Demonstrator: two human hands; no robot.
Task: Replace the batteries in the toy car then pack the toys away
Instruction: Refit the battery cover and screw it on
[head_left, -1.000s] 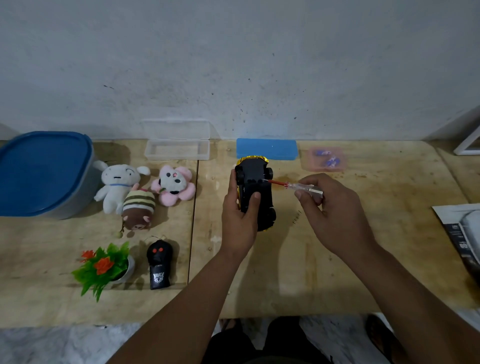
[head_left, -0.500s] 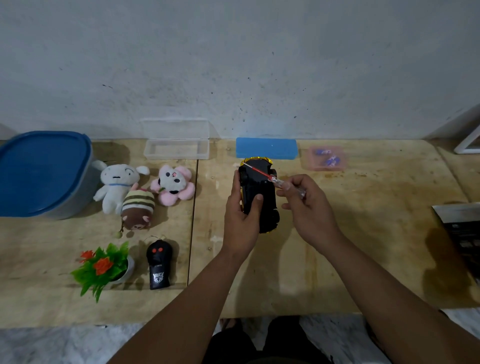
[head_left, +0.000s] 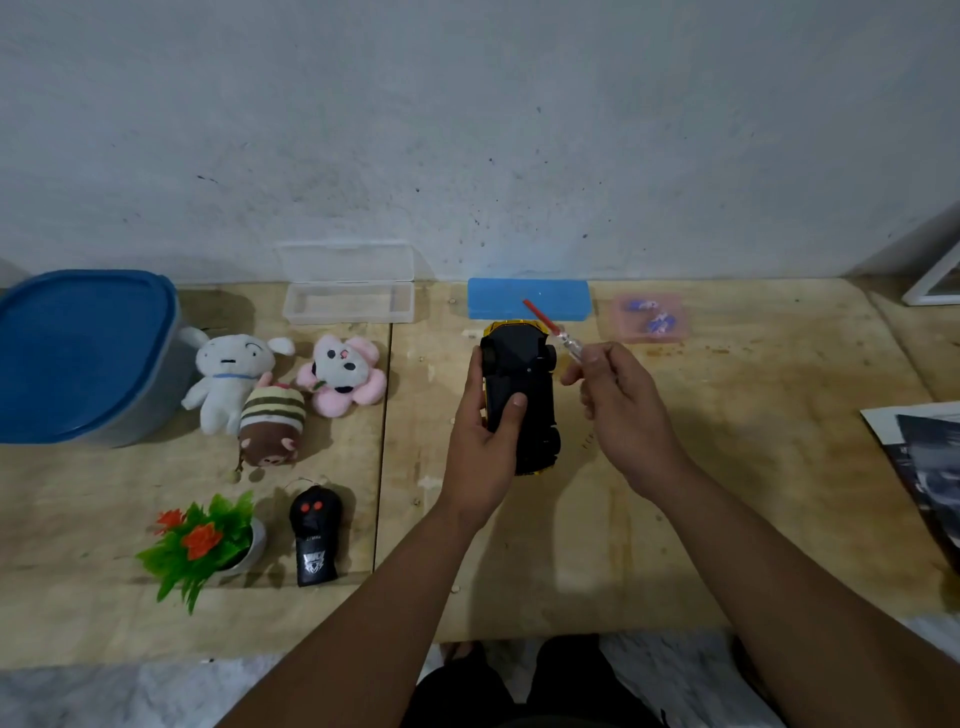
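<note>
Screwdriver now off car

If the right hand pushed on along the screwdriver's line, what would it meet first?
Probably the blue box at the wall: the right hand aims its screwdriver there, though depth is unclear.

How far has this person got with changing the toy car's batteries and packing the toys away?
Done: the car is turned underside up, gripped by the left hand.
In hand: the right hand holds a screwdriver beside the car, tip clear of it.
Left: the battery cover looks unopened, the batteries sit packed, and the plush toys lie outside the lidded blue tub.
</note>
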